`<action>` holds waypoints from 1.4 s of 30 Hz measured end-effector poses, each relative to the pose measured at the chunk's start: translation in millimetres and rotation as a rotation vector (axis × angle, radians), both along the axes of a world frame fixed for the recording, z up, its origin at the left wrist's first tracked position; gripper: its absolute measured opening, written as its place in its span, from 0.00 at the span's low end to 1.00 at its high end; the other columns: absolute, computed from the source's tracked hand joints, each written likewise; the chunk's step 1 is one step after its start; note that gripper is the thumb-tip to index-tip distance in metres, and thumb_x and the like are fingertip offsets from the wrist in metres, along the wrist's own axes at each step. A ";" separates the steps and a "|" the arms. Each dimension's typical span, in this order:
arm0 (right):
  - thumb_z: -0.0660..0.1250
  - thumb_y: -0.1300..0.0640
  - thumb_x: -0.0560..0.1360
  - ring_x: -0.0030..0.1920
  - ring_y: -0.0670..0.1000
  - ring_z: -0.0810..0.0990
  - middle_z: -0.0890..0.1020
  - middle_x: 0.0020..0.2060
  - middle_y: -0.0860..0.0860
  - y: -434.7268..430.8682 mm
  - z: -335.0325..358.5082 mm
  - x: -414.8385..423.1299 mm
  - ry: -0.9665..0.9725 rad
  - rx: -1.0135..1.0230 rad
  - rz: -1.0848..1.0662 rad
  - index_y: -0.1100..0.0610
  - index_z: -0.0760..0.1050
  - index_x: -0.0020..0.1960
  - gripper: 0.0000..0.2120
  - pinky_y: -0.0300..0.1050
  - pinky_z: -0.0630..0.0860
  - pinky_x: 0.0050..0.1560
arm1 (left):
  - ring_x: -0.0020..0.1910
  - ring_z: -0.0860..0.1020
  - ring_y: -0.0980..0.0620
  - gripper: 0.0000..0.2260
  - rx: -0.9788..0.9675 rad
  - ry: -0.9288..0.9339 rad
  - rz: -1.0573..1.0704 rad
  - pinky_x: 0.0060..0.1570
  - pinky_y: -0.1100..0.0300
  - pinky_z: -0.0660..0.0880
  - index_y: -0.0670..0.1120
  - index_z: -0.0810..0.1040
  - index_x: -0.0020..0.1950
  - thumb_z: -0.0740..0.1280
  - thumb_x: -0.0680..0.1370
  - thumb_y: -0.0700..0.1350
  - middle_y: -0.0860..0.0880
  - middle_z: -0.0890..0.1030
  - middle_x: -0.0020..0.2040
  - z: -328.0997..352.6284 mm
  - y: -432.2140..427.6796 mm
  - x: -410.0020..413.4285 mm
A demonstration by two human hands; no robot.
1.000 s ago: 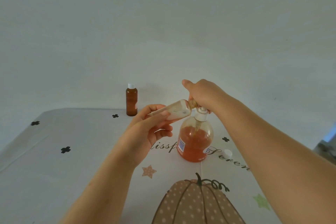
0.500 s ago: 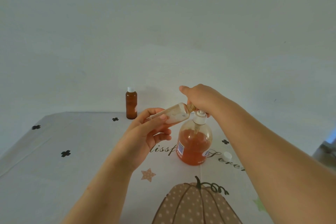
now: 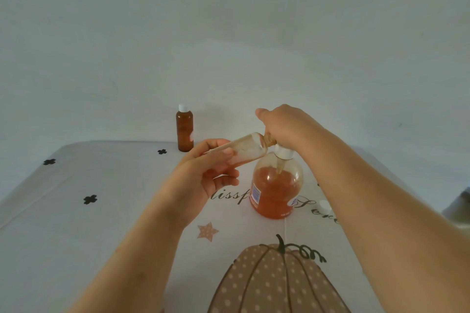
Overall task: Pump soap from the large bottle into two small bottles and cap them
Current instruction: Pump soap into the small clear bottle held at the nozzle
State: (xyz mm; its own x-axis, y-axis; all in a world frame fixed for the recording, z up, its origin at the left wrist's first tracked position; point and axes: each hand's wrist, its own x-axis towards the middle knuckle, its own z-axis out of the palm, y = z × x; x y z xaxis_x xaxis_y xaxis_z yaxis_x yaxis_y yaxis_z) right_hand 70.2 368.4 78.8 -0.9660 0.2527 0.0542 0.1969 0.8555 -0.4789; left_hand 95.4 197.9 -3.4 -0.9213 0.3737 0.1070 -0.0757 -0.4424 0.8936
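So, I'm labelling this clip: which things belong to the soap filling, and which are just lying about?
Job: large pump bottle, small bottle in the left hand, capped brown bottle, loose white cap.
Lying about: pumpkin tablecloth, grey object at right edge.

- The left hand (image 3: 211,173) is raised with its palm toward the person, fingers and thumb curled round a small bottle (image 3: 245,151).
- The right hand (image 3: 284,127) sits knuckles-up, fingers curled down over the pump (image 3: 283,152), thumb pointing left.
- Both bare forearms reach forward.
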 end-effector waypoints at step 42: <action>0.53 0.52 0.81 0.40 0.54 0.76 0.77 0.35 0.51 -1.2 8.7 2.2 -0.050 0.017 0.023 0.60 0.78 0.38 0.21 0.47 0.72 0.46 | 0.36 0.79 0.48 0.07 0.010 0.008 -0.008 0.37 0.58 0.79 0.43 0.79 0.48 0.73 0.71 0.40 0.42 0.81 0.43 3.3 -1.2 0.8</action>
State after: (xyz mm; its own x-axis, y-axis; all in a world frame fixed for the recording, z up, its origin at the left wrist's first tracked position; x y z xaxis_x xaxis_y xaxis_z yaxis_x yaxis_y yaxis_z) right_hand 72.4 367.2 87.5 -0.9733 0.2294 0.0097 0.2001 0.8682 -0.4541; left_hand 96.2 196.7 0.0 -0.9173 0.3802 0.1186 -0.0718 -0.4509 0.8897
